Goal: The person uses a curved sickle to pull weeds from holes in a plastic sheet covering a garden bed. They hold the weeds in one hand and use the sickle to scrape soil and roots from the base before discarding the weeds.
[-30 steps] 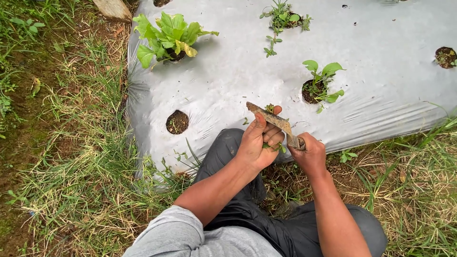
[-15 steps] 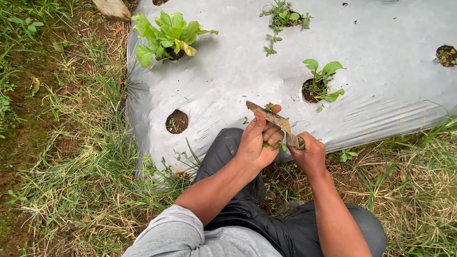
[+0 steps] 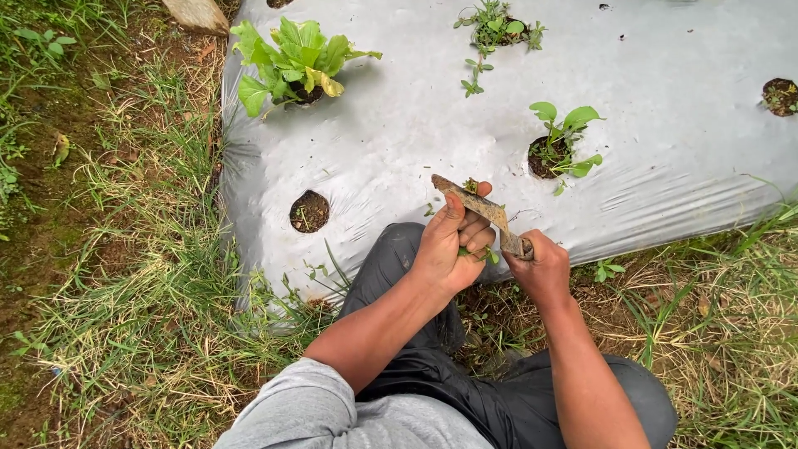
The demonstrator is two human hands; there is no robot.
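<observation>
My right hand (image 3: 544, 270) grips the handle of a rusty, flat-bladed knife (image 3: 475, 204) whose blade points up and left over the grey plastic mulch sheet (image 3: 399, 133). My left hand (image 3: 453, 241) is closed on a few small green weed sprigs (image 3: 489, 256), its thumb resting against the blade. Both hands sit at the sheet's near edge, just above my dark-trousered knee (image 3: 391, 258). A tiny sprout (image 3: 470, 185) shows right behind the blade.
Planting holes in the sheet hold a leafy lettuce-like plant (image 3: 298, 58), a small seedling (image 3: 561, 145), a weedy clump (image 3: 499, 29), bare soil (image 3: 309, 210) and another hole (image 3: 780, 96). Grass and dirt (image 3: 108, 249) lie left and right of me.
</observation>
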